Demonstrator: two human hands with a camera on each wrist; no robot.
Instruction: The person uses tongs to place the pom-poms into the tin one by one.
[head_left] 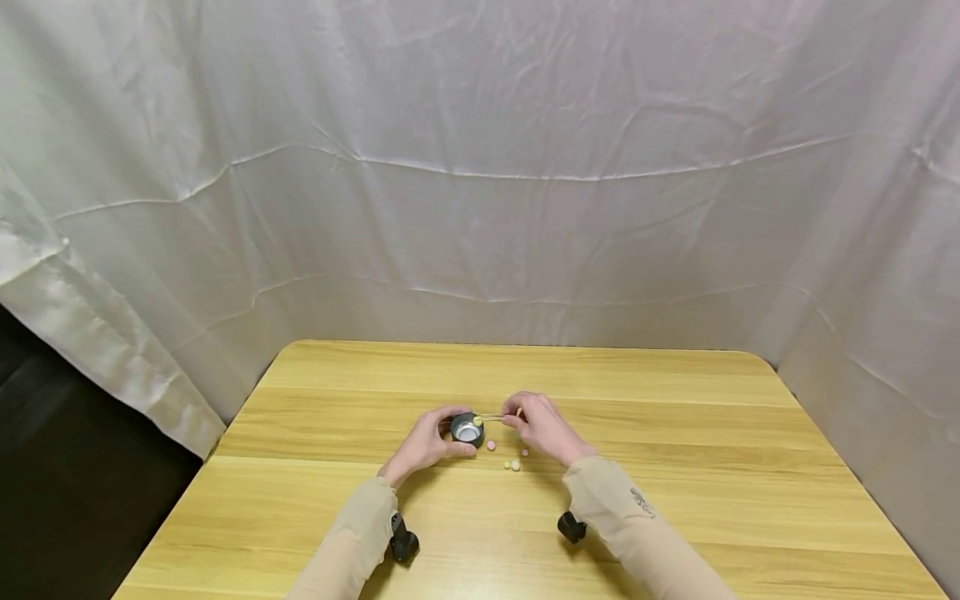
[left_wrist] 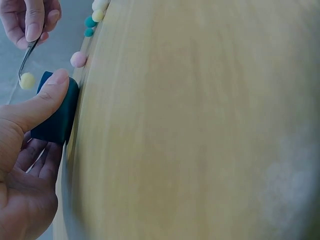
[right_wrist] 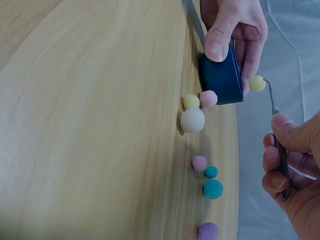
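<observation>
My left hand (head_left: 426,442) grips a small dark bowl (right_wrist: 223,77) with a shiny inside, its thumb on the near side and fingers round the far side. Between thumb and fingers of my right hand (head_left: 546,427) is a pair of bent-tip tweezers (right_wrist: 283,165). A yellow pom-pom (right_wrist: 257,84) is held at their tips, overlapping the bowl's right rim in the head view. Close beside the bowl lies a pink pom-pom (right_wrist: 208,99), with a pale yellow one (right_wrist: 191,102) and a larger white one (right_wrist: 193,121) near it.
Below my right hand, the right wrist view shows another pink pom-pom (right_wrist: 199,163), two teal ones (right_wrist: 213,189) and a purple one (right_wrist: 208,231) on the wooden table (head_left: 645,383). Pale curtains (head_left: 480,233) hang behind the table and along its sides.
</observation>
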